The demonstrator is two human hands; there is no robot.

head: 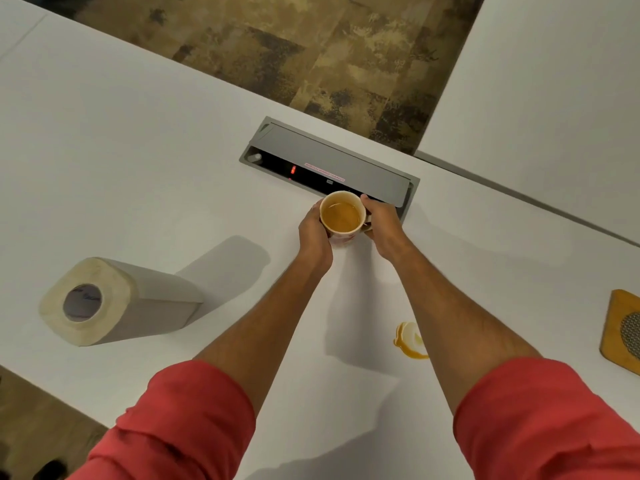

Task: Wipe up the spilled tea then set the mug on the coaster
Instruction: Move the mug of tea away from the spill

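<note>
A white mug with red print, nearly full of amber tea, stands on the white table just in front of the grey cable box. My left hand cups its left side and my right hand grips its right side at the handle. A small puddle of spilled tea lies on the table nearer to me, right of my right forearm. The wooden coaster with a round mesh centre sits at the right edge, partly cut off by the frame.
A roll of paper towels lies on its side at the left. A grey cable box with an open lid and a red light is set into the table behind the mug. Patterned carpet shows beyond the far edge.
</note>
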